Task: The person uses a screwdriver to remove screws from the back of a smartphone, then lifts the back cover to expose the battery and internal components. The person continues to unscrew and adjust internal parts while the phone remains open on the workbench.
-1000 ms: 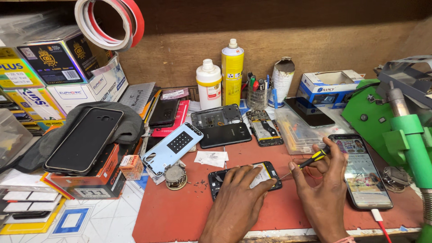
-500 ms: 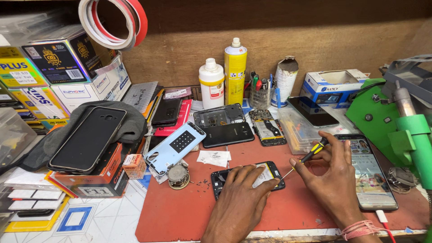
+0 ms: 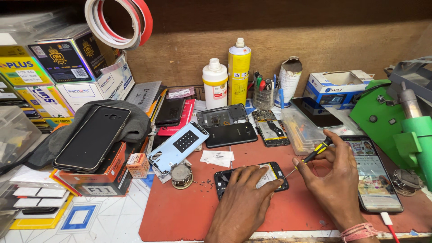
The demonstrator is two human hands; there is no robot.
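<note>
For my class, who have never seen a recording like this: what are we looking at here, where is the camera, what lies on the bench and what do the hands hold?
The picture comes from a camera worn on a person's head, looking down at their own two bare hands over a cluttered workbench. The left hand presses flat on an opened phone that lies on a red mat. The right hand pinches a small screwdriver with a yellow and black handle, its tip at the phone's edge. Beside that hand lies a lit phone with a cable. Further back are a pale blue phone cover, a black phone, a white bottle, a yellow spray can and stacked boxes. A green tool stands at the right.
</note>
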